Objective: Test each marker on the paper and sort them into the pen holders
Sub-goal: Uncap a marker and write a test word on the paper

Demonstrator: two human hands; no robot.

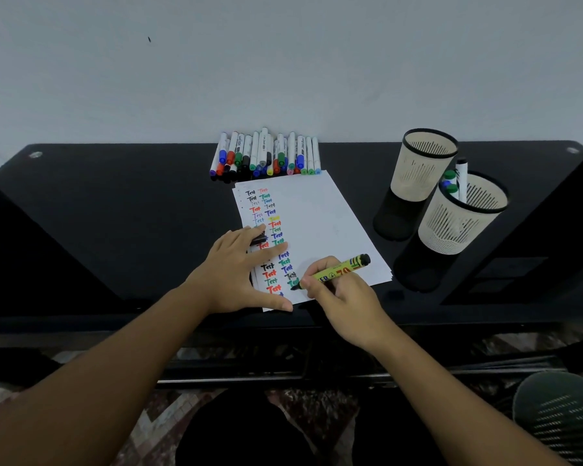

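Smudging looked the likeliest fault: the left hand point(236, 270), fingers spread flat with a black cap pinched, pressed on wet lettering. Right hand point(342, 292) pinched the yellow marker point(334, 270) near the paper's point(320, 223) front edge, nib down-left, barrel slanting toward the pen holders point(465, 213) by the desk's point(115, 210) right edge.

Your broadest open stretch is the desk's point(115, 213) left half, bare from the back edge to the front. Along the back edge at the middle, a row of markers point(266, 154) blocks the way, touching the paper's point(323, 223) far edge. Toward the right back corner, two pen holders point(451, 193) stand just beside each other, with only a narrow dark strip between them and the paper's right edge.
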